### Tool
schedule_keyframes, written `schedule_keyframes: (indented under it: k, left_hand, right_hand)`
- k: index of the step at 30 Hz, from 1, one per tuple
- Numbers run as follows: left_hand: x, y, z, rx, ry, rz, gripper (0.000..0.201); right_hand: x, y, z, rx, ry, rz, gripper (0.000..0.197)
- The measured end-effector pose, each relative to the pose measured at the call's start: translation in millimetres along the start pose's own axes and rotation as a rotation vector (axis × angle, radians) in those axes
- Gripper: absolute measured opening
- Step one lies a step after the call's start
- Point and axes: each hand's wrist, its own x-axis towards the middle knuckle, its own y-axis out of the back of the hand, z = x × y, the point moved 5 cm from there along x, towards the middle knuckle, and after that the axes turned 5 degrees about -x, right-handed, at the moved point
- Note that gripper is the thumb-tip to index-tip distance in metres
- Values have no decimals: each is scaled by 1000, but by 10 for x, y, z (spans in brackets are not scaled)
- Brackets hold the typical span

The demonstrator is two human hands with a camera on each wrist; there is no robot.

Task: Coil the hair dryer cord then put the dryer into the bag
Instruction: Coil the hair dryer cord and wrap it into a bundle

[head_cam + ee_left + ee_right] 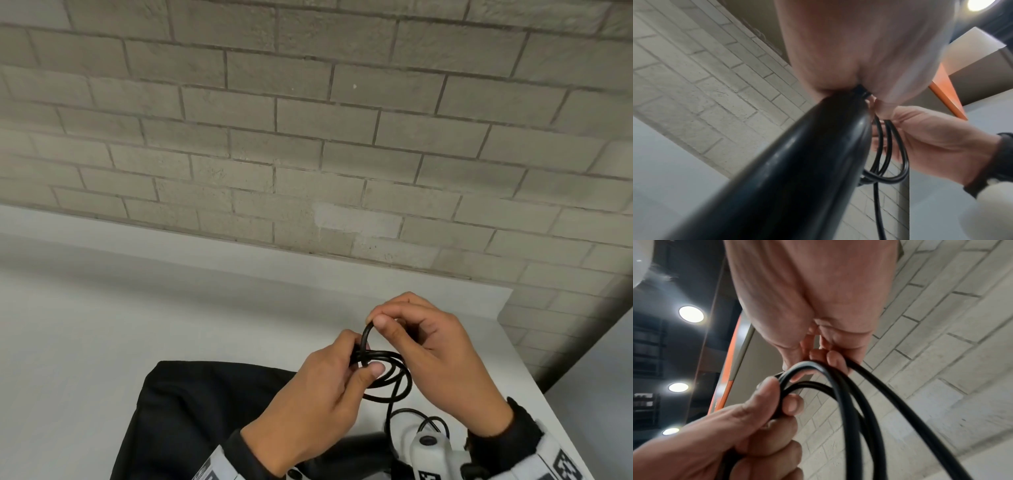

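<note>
Your left hand (322, 387) clamping several black cord (390, 377) loops, your right hand (428, 346) pinching one raised loop, one black bag (191, 411) flat on the desk (102, 308), one dryer (363, 452) beneath your wrists

Black cord (387, 373) looped in several coils at lower centre, a strand trailing down to the dryer (373, 452) at the bottom edge; black bag (191, 411) flat lower left.
</note>
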Motion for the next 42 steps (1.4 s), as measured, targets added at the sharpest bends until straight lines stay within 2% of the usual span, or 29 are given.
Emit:
schedule_keyframes:
  k: [5,10,15,19,21,25,31,33,35,36,38,40,42]
  left_hand:
    - [-21,-25,3,45,5,-56,30]
    - [-13,-46,3,26,-20,-64,32]
    - [-26,-35,3,-14,-45,-40,27]
    - [-33,-2,-30,-85,-34,12,24]
    - [-24,27,-52,-107,-19,31,22]
    - [-11,47,-99,-109,5,57,18]
    - [-9,24,-57,-145,-20,52,16]
    - [7,19,-44,-147,-21,57,13]
    - [32,13,-67,-144,0,77,14]
    - [47,13,-82,-145,13,92,14]
    - [80,17,-115,-147,36,125,17]
    - [104,20,-139,-132,37,147,19]
    - [111,20,-153,-117,35,158,18]
  right_hand:
    - [-58,-10,182,103,-90,40,12]
    - [-116,-18,249,201,-149,96,14]
    - [-166,-47,328,196,-132,104,28]
    - [-257,-76,291,221,-37,-33,44]
    - [-295,-106,270,155,-26,-109,36]
    - [-277,-109,299,-5,-62,-140,5]
    - [-244,-92,229,-27,-115,-362,14]
    - [-236,-99,230,-18,-117,-391,15]
    - [-242,-124,254,-26,-78,-305,17]
    - [-263,-126,274,-63,-56,-188,20]
    - [-368,-102,273,-195,-4,142,30]
    - [-496,-120,217,-280,78,396,23]
    - [-576,-223,209,-347,148,459,14]
